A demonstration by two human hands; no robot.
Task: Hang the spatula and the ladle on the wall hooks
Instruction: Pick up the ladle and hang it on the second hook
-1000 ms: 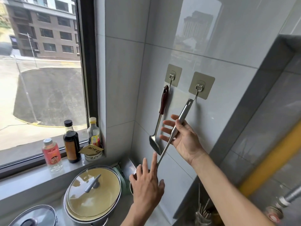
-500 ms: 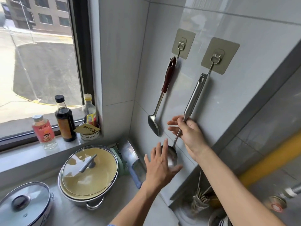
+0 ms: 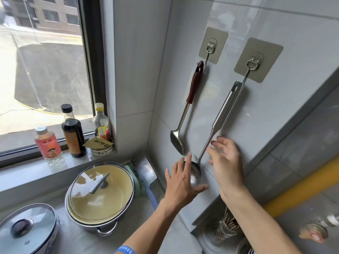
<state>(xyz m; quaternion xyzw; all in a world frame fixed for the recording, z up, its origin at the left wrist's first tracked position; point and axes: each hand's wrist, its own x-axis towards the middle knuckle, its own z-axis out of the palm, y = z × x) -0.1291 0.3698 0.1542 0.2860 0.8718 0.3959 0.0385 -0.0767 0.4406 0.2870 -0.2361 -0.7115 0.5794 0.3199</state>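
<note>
On the desk (image 3: 77, 241) nearest the viewer stand a glass-lidded pot (image 3: 27, 228) and, behind it, a larger yellow pot with a glass lid (image 3: 100, 191). Past that pot, the left hand (image 3: 181, 180) is spread wide, holding nothing, its fingers in front of the ladle (image 3: 218, 129) bowl. Right of the ladle's stem, the right hand (image 3: 226, 162) is also open and empty, just beside the stem but slightly blurred. Left of the ladle hangs the spatula (image 3: 189, 109) with its dark red handle. Each utensil hangs from its own adhesive wall hook, the ladle's hook (image 3: 254, 61) and the spatula's hook (image 3: 211, 46). Far left of the ladle, three bottles (image 3: 72, 131) and a small bowl (image 3: 100, 149) line the windowsill (image 3: 27, 173).
</note>
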